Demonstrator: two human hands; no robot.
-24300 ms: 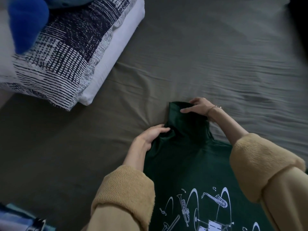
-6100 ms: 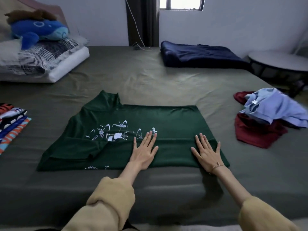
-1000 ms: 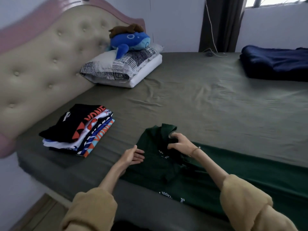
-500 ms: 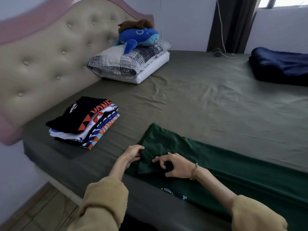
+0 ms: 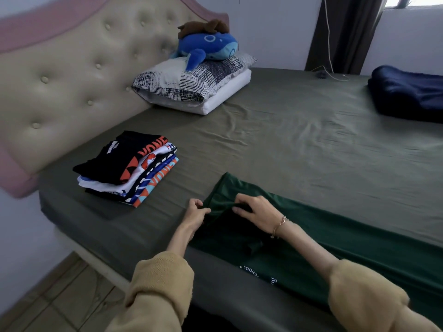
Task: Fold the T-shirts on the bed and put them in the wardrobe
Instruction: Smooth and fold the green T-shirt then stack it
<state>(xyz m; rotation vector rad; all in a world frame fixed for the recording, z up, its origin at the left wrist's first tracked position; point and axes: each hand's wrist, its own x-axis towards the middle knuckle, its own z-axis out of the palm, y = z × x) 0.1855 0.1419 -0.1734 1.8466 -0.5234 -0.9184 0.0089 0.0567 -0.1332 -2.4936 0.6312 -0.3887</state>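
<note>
Hands, left hand point(image 5: 197, 213) and right hand point(image 5: 255, 212), both pinching green T-shirt point(image 5: 335, 238) end between them

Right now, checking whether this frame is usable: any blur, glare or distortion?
Head view: wide-angle bending curves the headboard, whose left edge is smeared; the window is blown out at top right; soft daylight elsewhere; both hands and the green T-shirt stay reasonably sharp.

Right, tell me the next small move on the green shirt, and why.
Probably lift that end and fold it rightward over the rest. Both hands, left hand and right hand, already pinch the near left end of the green T-shirt, which lies as a long narrow strip along the bed edge, lengthwise folds done. Folded stack waits alongside.
</note>
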